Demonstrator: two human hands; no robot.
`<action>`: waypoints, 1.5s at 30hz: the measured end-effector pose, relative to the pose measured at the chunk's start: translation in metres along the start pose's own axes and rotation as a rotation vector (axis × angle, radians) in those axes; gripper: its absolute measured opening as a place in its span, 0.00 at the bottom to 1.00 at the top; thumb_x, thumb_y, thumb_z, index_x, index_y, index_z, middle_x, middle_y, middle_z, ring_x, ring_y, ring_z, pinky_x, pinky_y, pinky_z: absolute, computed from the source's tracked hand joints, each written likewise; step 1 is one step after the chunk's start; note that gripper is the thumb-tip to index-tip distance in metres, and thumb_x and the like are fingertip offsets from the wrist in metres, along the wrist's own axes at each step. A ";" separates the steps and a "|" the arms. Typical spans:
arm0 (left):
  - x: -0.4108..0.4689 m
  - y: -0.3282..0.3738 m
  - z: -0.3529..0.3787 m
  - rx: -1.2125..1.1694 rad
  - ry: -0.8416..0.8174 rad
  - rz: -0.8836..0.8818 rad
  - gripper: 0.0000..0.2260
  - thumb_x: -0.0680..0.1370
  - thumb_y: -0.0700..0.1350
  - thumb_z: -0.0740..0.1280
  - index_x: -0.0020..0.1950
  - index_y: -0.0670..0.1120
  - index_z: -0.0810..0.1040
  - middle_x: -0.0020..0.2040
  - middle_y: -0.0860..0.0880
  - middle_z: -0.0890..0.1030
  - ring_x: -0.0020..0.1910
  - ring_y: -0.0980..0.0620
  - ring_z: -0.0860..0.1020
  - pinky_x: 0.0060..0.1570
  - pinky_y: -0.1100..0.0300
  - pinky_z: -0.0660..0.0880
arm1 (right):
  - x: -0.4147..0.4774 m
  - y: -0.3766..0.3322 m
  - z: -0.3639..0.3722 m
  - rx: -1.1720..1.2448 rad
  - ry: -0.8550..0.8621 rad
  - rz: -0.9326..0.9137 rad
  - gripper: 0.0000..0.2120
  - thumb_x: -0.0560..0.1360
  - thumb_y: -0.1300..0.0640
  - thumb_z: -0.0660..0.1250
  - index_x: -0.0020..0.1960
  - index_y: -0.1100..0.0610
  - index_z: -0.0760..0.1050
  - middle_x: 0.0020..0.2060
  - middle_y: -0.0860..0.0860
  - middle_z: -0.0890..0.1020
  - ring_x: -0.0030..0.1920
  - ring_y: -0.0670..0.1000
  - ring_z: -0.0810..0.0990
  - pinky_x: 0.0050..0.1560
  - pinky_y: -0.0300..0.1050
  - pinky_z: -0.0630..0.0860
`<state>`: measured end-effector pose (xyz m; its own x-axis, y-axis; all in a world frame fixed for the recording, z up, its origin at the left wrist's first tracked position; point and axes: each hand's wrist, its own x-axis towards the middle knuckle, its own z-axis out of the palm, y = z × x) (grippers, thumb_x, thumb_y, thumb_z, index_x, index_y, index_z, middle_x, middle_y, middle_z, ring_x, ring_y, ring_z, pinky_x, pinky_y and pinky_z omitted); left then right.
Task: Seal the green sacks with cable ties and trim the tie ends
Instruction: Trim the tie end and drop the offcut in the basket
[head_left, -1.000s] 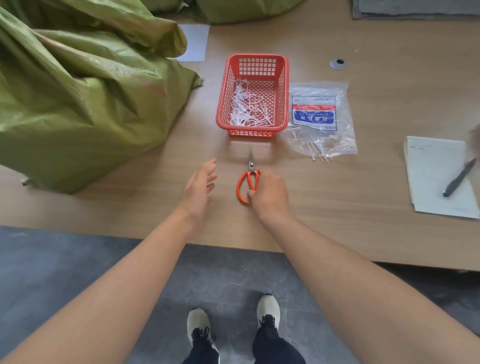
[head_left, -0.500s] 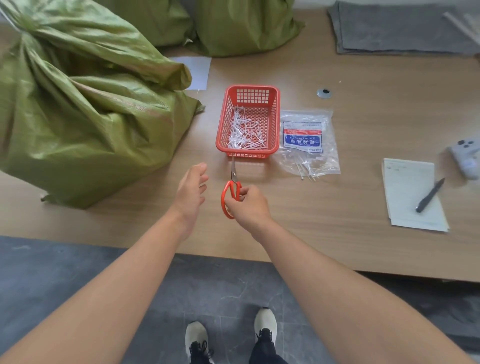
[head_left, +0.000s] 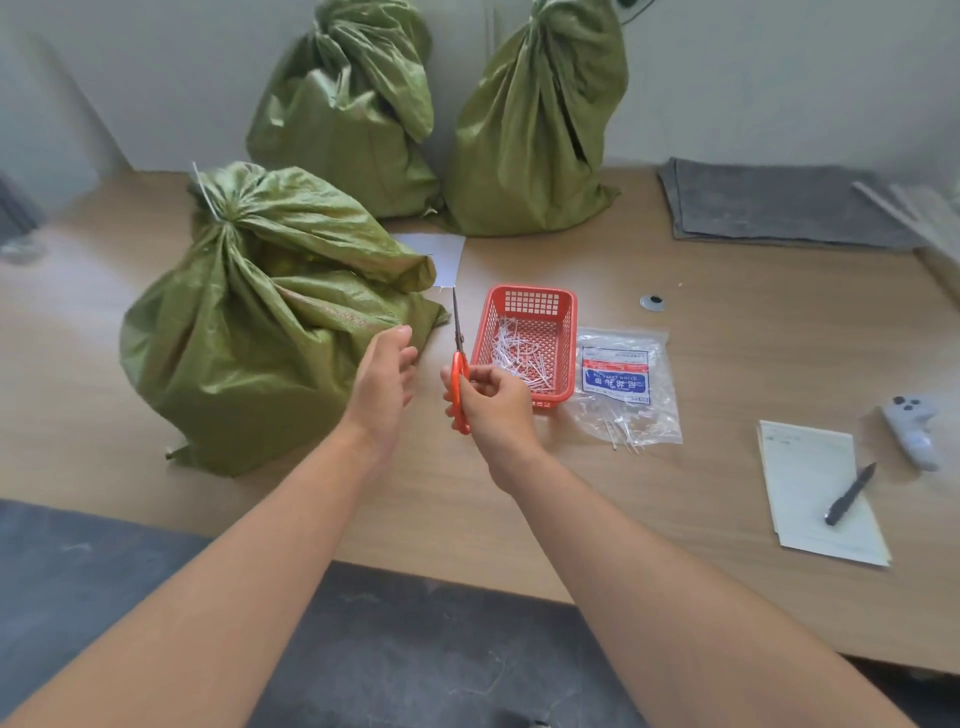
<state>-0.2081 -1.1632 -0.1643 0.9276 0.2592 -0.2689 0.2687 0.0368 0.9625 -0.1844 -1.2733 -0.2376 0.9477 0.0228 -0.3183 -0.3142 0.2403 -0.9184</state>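
The right hand (head_left: 493, 400) grips the orange-handled steel scissors (head_left: 459, 364), blades upward, just left of the red plastic mesh basket (head_left: 530, 343), while the left hand (head_left: 382, 387), fingers relaxed and holding nothing, hovers beside the tied crinkled green woven sack (head_left: 260, 322) to its left.

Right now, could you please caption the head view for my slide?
Right hand holds orange scissors beside a tied green sack; left hand relaxed.

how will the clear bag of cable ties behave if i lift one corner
The clear bag would probably flop and sag; its thin film lies wrinkled on the table. Likely light, with few ties inside, which would probably slide downward.
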 end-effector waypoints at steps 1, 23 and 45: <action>-0.001 0.008 -0.003 -0.007 0.008 0.008 0.27 0.71 0.62 0.58 0.68 0.55 0.71 0.70 0.47 0.75 0.70 0.47 0.73 0.73 0.48 0.67 | 0.000 -0.008 0.006 0.002 -0.013 -0.022 0.14 0.78 0.54 0.75 0.53 0.66 0.80 0.38 0.56 0.82 0.32 0.49 0.78 0.29 0.39 0.75; 0.030 0.123 -0.122 -0.133 0.205 0.172 0.34 0.72 0.62 0.57 0.76 0.51 0.69 0.71 0.46 0.74 0.72 0.45 0.72 0.73 0.48 0.67 | 0.012 -0.108 0.157 -0.141 -0.163 -0.241 0.13 0.78 0.45 0.73 0.50 0.55 0.78 0.41 0.52 0.84 0.39 0.51 0.82 0.48 0.57 0.83; 0.183 0.127 -0.221 0.446 0.518 0.356 0.12 0.76 0.44 0.77 0.59 0.51 0.86 0.47 0.57 0.84 0.43 0.59 0.83 0.51 0.61 0.81 | 0.111 -0.077 0.245 -0.299 -0.171 -0.255 0.14 0.80 0.44 0.70 0.53 0.54 0.75 0.39 0.48 0.83 0.36 0.45 0.80 0.40 0.47 0.81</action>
<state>-0.0610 -0.8981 -0.0833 0.7676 0.6052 0.2112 0.1580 -0.4979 0.8527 -0.0411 -1.0518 -0.1450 0.9849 0.1652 -0.0515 -0.0469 -0.0319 -0.9984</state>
